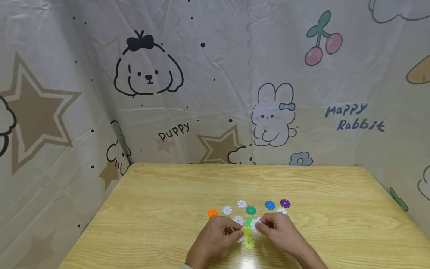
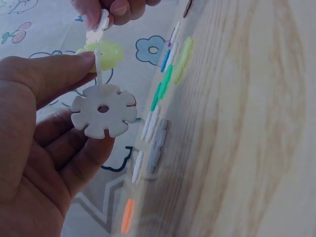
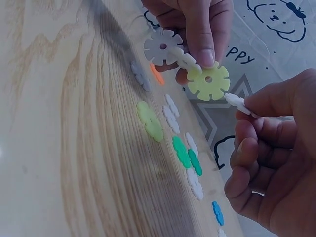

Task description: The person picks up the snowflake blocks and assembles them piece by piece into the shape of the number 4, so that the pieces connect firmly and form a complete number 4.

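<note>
Head view, clock positions about the held yellow disc [image 3: 209, 89]: orange disc [image 1: 212, 212], on the table [image 1: 161, 194] at ten o'clock; left hand [image 1: 216, 233], at nine, pinching the yellow disc, joined to two white discs [image 3: 164, 47] above the tabletop; third white disc [image 3: 237, 102], at or touching the yellow rim at four o'clock (right-wrist view); right hand [image 1: 280, 229], at three, pinching that third disc; purple disc [image 1: 285, 203], at two.

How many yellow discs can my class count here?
2: one yellow disc held by the left hand, the other disc lying on the table. Others may be hidden.
</note>
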The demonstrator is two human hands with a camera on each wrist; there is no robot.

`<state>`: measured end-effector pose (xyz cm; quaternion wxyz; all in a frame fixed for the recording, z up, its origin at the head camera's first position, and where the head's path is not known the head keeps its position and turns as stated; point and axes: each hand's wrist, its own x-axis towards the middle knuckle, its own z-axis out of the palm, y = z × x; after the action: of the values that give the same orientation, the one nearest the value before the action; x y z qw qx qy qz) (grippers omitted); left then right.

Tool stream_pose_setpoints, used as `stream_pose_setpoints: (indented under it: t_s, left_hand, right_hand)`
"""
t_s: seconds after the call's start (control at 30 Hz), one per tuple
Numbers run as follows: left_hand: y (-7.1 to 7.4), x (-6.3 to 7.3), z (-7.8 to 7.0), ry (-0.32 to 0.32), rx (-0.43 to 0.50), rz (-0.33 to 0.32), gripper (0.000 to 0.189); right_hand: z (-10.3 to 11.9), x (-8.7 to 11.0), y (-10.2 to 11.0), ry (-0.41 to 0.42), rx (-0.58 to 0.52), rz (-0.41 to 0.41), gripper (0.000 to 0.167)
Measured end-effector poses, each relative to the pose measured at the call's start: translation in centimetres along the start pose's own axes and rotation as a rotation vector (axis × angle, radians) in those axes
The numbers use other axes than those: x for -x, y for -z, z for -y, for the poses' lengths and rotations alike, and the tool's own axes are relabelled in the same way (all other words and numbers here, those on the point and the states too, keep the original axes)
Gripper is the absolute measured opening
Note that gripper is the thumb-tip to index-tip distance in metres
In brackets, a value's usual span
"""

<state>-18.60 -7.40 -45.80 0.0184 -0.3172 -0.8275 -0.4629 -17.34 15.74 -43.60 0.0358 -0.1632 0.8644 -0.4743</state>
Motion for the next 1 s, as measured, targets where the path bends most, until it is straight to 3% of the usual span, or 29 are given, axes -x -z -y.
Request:
stream_pose_setpoints:
  t_s: [0.37,0.73,1.0]
  left_hand:
    - [-0.14,0.03,0.06,-0.019,-0.020,-0.015,0.006]
    - [-0.52,-0.33,-0.12,-0.083,-0.127,-0.015,0.005]
    - [-0.94,-0.41,-0.03,-0.194,-0.204,-0.114,0.014]
  right_hand:
    - [-0.12,-0.04,-0.25,-0.012,-0.067,0.024,0.023]
    - [-0.12,-0.01,-0.49,-0.022,-0.124,0.030,0.028]
    - [0.03,0.08,-0.92,-0.019,-0.156,0.015,0.030]
